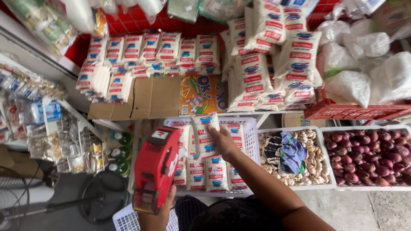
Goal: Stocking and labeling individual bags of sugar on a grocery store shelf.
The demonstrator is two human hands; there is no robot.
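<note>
Head view down onto a shop display. Left hand (159,211) closed round the grip of a red price-label gun (155,169), held upright with its nose turned toward the crate, so that the labelling end sits near the packets. Right hand (222,141) reaching forward, fingers (212,129) curled shut on the edge of one white sugar packet (204,134), lifted and tilted above the rest, apparently to present a flat face to the gun. Held packet just beside the gun's upper end, not touching it as far as can be told.

Beneath the right hand, a white plastic crate (252,128) filled with like packets laid flat in rows. To its right, a white tray of garlic (319,132) with a blue patterned cloth (287,152) lying on top, then a tray of red shallots (368,130). Above, more sugar packets stacked in overlapping rows (150,53) on flattened cardboard (150,98), leaned so that their fronts face outward; a taller pile (278,55) at centre right. Clear bags of white goods (364,64) in a red crate (355,112) at far right. Hanging sachet strips (38,124) along the left edge; green-capped bottles (120,147) below them; fan base (102,192) on the floor.
</note>
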